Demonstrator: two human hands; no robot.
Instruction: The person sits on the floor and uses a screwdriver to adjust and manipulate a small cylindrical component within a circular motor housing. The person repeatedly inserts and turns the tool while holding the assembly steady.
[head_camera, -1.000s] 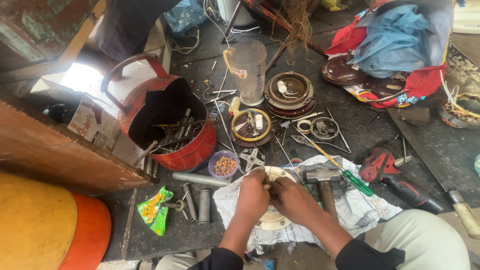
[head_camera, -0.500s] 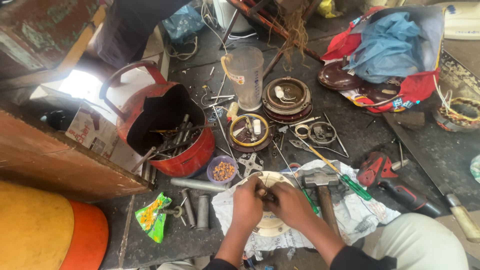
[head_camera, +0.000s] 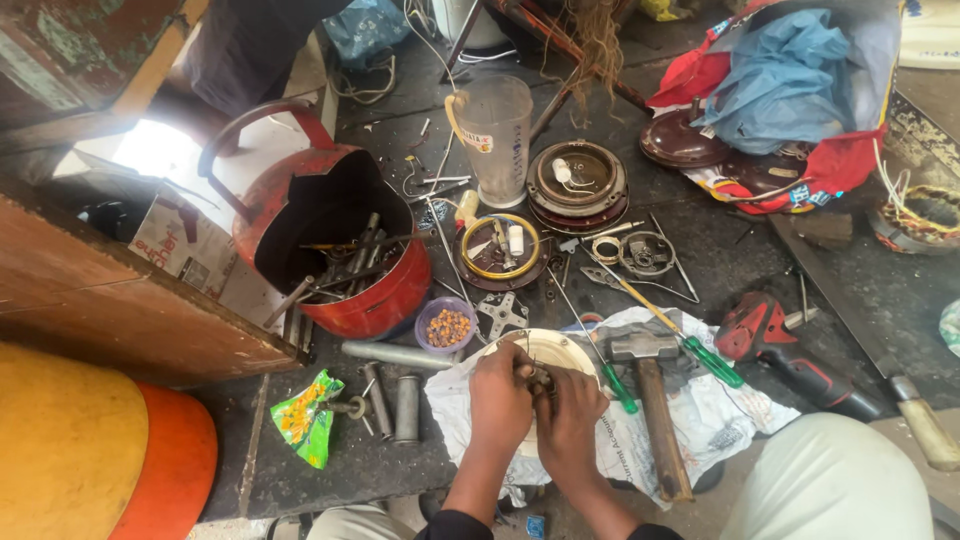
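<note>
- Round cream-coloured housing (head_camera: 560, 352) lies on crumpled paper (head_camera: 700, 420) at lower centre of the frame, partly stripped by the look of it.
- Left hand (head_camera: 500, 400) and right hand (head_camera: 572, 420) pinch a small metal part (head_camera: 541, 380) at its middle; the work looks mid-way.
- Hammer (head_camera: 655, 400) and green-handled screwdrivers (head_camera: 715, 362) lie just right, untouched.
</note>
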